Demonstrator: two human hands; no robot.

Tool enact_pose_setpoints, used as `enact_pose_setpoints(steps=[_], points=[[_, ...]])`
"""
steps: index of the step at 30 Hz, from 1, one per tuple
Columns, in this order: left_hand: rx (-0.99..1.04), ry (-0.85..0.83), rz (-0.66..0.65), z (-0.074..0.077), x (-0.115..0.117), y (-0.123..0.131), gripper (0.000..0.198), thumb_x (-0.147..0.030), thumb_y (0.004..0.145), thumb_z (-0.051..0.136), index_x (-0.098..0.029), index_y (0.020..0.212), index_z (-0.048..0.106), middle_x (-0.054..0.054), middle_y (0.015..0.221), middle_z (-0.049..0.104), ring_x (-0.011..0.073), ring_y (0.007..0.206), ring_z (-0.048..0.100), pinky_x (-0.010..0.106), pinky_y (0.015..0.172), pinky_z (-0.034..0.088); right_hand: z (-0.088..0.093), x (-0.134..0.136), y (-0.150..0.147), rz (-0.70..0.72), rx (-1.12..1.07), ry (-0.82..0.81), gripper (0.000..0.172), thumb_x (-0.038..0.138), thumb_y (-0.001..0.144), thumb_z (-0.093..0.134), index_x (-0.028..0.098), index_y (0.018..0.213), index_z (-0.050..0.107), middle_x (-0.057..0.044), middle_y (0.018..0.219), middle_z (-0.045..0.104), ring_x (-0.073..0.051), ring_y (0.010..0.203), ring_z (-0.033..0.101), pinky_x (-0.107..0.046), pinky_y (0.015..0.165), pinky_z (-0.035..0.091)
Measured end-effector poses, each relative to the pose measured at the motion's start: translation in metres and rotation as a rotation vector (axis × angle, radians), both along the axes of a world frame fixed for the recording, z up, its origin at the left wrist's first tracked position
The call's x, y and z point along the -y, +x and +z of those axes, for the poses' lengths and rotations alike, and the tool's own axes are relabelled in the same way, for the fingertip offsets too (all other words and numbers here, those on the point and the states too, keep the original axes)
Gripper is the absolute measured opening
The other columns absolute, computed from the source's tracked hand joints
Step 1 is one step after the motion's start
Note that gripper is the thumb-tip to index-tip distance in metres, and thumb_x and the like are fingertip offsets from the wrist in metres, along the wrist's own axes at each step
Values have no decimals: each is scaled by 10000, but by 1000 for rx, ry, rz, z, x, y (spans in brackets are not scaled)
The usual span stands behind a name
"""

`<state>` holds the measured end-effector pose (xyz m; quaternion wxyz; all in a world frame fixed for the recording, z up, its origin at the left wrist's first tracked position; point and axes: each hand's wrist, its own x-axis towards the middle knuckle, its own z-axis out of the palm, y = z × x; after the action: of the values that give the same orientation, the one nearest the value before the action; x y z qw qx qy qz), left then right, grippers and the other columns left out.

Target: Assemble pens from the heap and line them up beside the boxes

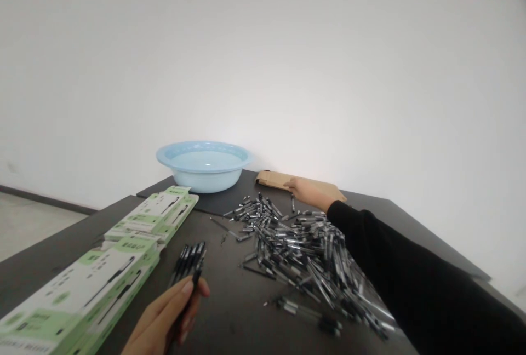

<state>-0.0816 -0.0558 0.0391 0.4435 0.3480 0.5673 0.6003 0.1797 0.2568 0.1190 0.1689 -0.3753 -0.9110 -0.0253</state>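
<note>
My left hand (pixel 168 314) is at the bottom edge, fingers closed around a bundle of black pens (pixel 189 261) that fans out away from me. My right arm in a black sleeve reaches across the table; my right hand (pixel 306 190) rests at the far side of a big pile of loose black and clear pens (pixel 304 245), beside a brown paper envelope (pixel 279 179). A single pen (pixel 292 202) stands out just under its fingers; whether they grip it is unclear.
A light blue plastic basin (pixel 204 164) stands at the far side of the dark table (pixel 230 311). Green and white pen boxes (pixel 158 213) lie stacked along the left, nearer ones (pixel 74 295) by my left hand. A white wall is behind.
</note>
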Motion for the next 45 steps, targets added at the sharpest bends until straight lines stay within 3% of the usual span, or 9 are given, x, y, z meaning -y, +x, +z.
enact_pose_setpoints(steps=[3,5,10,15,20,26,34,45], points=[[4,48,-176,16,-4,19,624,-791,615,658,-176,720,674,-24,483,419,107,456,357,251,470,265,11,42,27,65,-16,16,330,80,841,472,166,963,766,-129,1021,745,-244,943,671,-344,884,487],[-1,113,-259,25,-8,29,584,-733,690,646,-155,773,669,-35,507,420,98,473,362,245,496,280,10,73,47,93,-91,-6,319,112,864,463,167,946,766,-123,996,743,-234,909,674,-343,860,498],[44,288,-429,47,-23,61,423,-555,807,643,-133,787,634,-47,533,411,82,502,365,233,517,268,-11,151,93,-16,-418,-153,230,222,860,541,198,912,764,-78,920,751,-221,864,682,-343,816,513],[249,346,-626,43,-42,98,335,-455,819,655,-124,801,608,-66,533,385,60,454,326,231,489,246,-37,202,112,-131,-786,-331,167,337,788,662,212,831,764,-53,843,757,-227,830,684,-354,804,504],[253,324,-720,29,-53,126,324,-440,830,642,-120,799,603,-68,522,385,55,446,331,224,491,236,-57,216,104,-151,-1183,-444,266,432,666,796,194,779,757,-42,754,729,-182,695,623,-325,699,475],[199,298,-795,15,-62,140,323,-437,832,629,-117,800,611,-67,525,376,61,462,339,225,498,232,-74,218,89,-164,-1568,-588,384,482,594,860,191,819,749,-6,697,653,-119,606,521,-270,595,411],[128,209,-924,-10,-55,148,329,-435,855,607,-109,807,624,-63,527,378,65,457,328,239,495,226,-69,234,89,-105,-1605,-710,344,420,584,886,202,818,759,13,665,625,-105,605,490,-262,584,367],[85,213,-954,-7,-44,154,349,-446,862,586,-108,787,628,-50,521,399,75,465,351,250,509,244,-62,252,82,-27,-1467,-773,253,384,649,858,215,820,782,23,620,587,-94,585,437,-266,575,308]])
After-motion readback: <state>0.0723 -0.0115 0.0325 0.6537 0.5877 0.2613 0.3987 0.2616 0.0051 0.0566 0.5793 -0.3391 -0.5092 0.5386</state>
